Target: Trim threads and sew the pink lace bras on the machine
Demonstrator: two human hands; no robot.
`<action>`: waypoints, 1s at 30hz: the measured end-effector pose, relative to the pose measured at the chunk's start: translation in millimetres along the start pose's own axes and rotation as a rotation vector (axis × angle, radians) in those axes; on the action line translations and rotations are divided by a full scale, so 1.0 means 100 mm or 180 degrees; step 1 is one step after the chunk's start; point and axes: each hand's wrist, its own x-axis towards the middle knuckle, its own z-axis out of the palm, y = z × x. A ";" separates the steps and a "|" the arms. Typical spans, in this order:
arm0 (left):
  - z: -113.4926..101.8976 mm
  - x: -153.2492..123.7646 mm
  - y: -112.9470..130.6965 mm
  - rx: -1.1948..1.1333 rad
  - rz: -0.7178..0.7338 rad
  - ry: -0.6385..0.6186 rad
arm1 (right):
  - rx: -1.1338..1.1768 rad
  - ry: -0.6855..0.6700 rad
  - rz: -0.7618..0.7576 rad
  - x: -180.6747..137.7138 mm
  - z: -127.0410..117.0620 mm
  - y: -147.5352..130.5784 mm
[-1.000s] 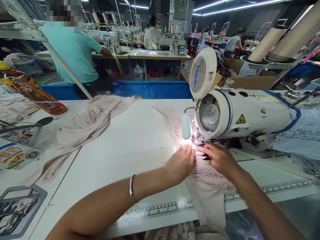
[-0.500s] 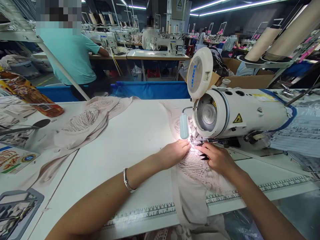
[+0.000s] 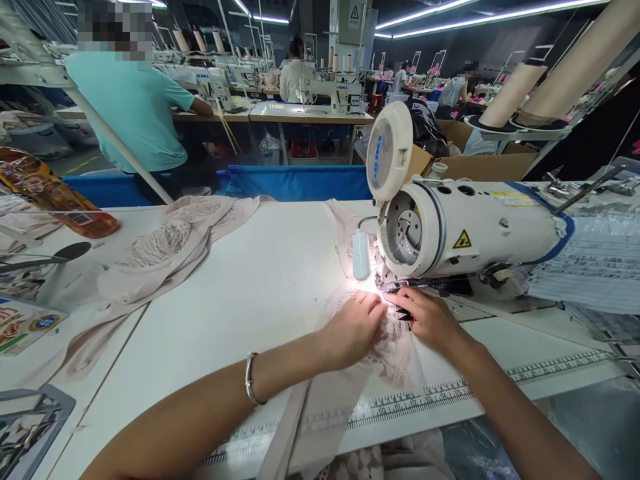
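My hands rest on the fabric (image 3: 395, 353) before the sewing machine (image 3: 460, 230). More cloth (image 3: 165, 250) lies left on the tabletop (image 3: 250, 280).

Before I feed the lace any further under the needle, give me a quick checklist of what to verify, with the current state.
1. Left hand flat on the lace: ok.
2. Right hand on the lace beside the needle area: ok.
3. Fingertips clear of the needle: cannot tell, glare from the lamp hides it.
4. Lace lying smooth between the hands: not ok, it looks bunched.
5. Work area lit: ok, lamp is on.
6. Fabric tail free over the table edge: ok, it hangs down unobstructed.
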 end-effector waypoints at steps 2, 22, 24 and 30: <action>-0.01 -0.02 -0.04 -0.0068 0.0080 -0.0138 | 0.0093 0.0019 -0.0022 -0.01 0.00 0.02; -0.01 0.02 -0.26 -0.0029 0.0482 -0.0079 | 0.0517 0.0946 -0.1127 0.05 0.05 0.05; -0.03 0.05 -0.30 -0.0025 0.0464 -0.0063 | 0.0503 0.0916 -0.1076 0.04 0.05 0.05; -0.04 0.09 -0.35 0.0089 0.0355 -0.0181 | 0.0405 0.0706 -0.0981 0.03 0.06 0.06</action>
